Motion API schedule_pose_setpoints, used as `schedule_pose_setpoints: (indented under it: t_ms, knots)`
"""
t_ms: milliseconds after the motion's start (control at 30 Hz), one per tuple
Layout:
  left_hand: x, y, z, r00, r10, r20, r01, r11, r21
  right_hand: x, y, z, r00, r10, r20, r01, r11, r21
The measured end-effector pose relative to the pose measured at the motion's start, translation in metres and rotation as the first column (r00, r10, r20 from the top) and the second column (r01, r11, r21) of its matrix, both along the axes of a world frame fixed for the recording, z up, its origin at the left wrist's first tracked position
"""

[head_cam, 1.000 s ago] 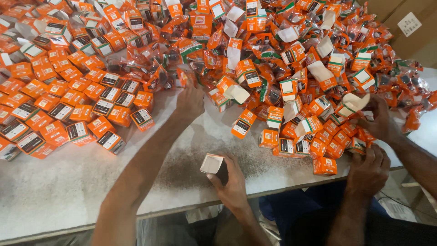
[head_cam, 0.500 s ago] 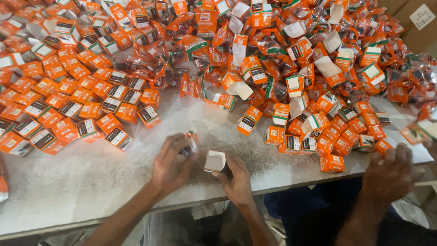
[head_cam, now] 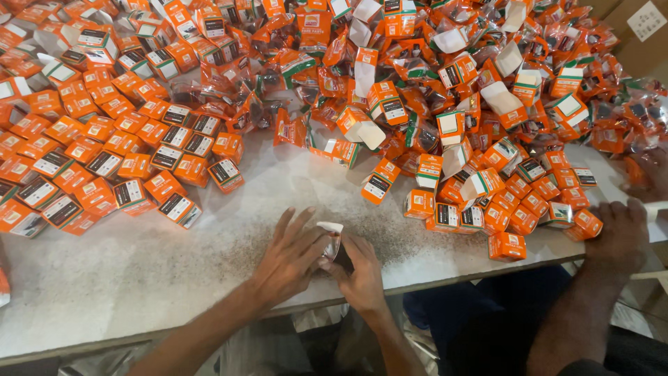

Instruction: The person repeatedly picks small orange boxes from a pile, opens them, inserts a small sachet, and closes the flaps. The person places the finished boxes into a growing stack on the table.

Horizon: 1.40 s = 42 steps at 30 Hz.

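Note:
My left hand (head_cam: 291,255) and my right hand (head_cam: 360,271) meet near the front edge of the pale speckled table (head_cam: 139,278). Between them they hold one small open carton (head_cam: 331,240) with a white flap standing up. The fingers of both hands press on its sides. What is inside the carton is hidden. A huge heap of small orange cartons (head_cam: 390,90) and shiny wrapped items covers the far half of the table. Neat rows of closed orange cartons (head_cam: 118,160) lie to the left.
Another person's hand (head_cam: 619,233) rests on the table's right front edge, beside a cluster of closed orange cartons (head_cam: 501,209). Their dark sleeve and lap show below the edge. Cardboard boxes (head_cam: 643,28) stand at the far right.
My left hand reached into the pile a second ago, then came back to my right hand. Both now close around the small carton. The other person's hand has shifted along the right edge.

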<state>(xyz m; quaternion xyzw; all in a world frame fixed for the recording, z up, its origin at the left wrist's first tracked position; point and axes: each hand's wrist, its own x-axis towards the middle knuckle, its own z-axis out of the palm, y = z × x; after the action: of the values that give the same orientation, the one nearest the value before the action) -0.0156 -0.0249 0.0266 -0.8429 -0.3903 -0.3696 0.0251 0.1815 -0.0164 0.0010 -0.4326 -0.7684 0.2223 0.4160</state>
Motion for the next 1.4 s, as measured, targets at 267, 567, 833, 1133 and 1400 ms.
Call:
schedule_pose_setpoints:
  t_ms: [267,567,833,1133,1400]
  knots:
    - [0.020,0.002,0.002,0.814,0.371,0.446,-0.044,0.806,-0.590,0.000,-0.002,0.000,1.000,-0.018,0.023,0.019,0.999,-0.036]
    - [0.015,0.020,-0.020,0.835,0.386,0.393,-0.014,0.729,-0.685,-0.003,-0.005,-0.004,0.997,-0.014,-0.076,0.016,1.000,0.025]
    - [-0.015,0.036,-0.017,0.595,0.160,0.788,0.720,0.329,-0.611,-0.004,-0.003,-0.005,0.999,0.011,0.043,-0.017,0.989,0.146]
    - [-0.003,0.047,-0.018,0.739,0.410,0.535,0.468,0.261,-0.845,-0.004,-0.003,-0.008,1.000,0.003,0.010,-0.004,0.994,0.110]
    - [-0.011,0.013,-0.010,0.924,-0.245,0.294,0.316,0.921,-0.226,-0.002,-0.005,-0.016,0.998,-0.028,-0.056,0.028,0.999,-0.016]
